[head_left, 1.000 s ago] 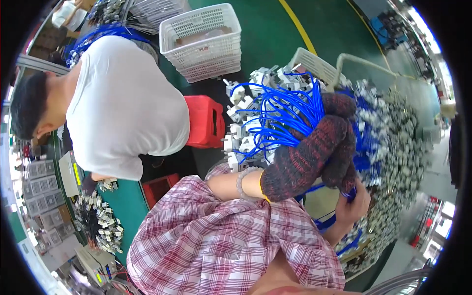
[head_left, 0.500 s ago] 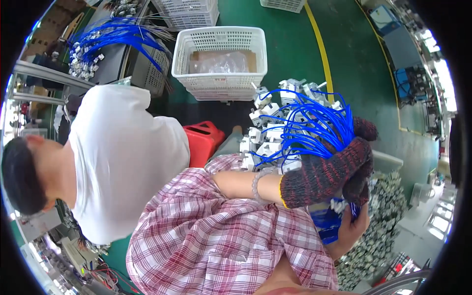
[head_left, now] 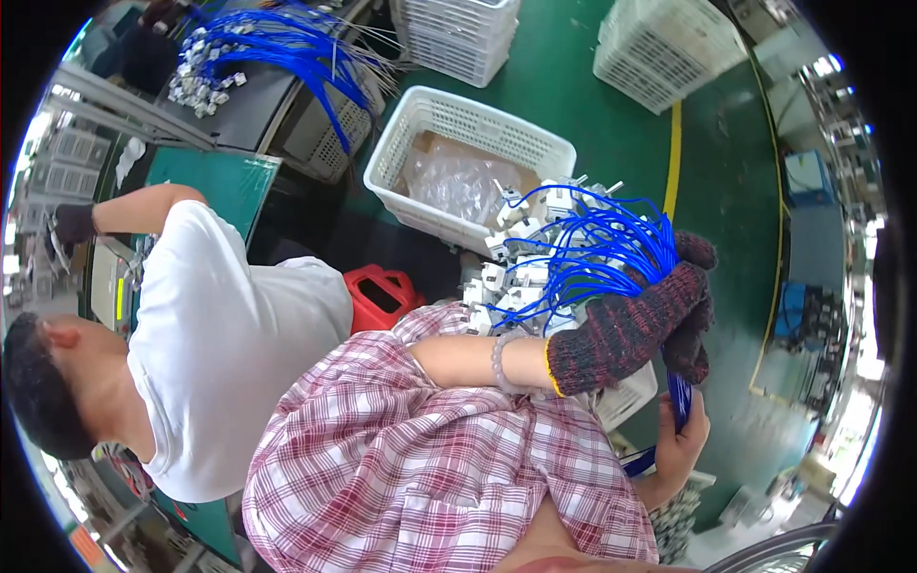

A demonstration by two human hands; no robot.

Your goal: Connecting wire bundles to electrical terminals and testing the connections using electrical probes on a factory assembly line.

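Observation:
My left hand (head_left: 635,329) wears a dark knitted glove flecked with red and edged in yellow at the cuff. It is closed around a thick bundle of blue cables (head_left: 626,239). White and grey power plugs (head_left: 525,272) on the cable ends fan out beyond my left forearm. Below the glove, my bare right hand (head_left: 680,447) has its fingers curled round the trailing part of the same bundle. Part of those cables is hidden behind the hands and my checked clothing.
A white plastic basket (head_left: 420,212) holding clear film stands ahead. White crates (head_left: 454,43) are stacked beyond it, others (head_left: 664,57) at far right. A person in white (head_left: 229,344) sits close left by a red plastic object (head_left: 380,298). More blue cables (head_left: 277,48) lie on a bench.
My view has turned left, so the basket and crates appear farther right and the plug pile at lower right is mostly gone. Both hands keep the bundle. The neighbour's gloved arm now shows.

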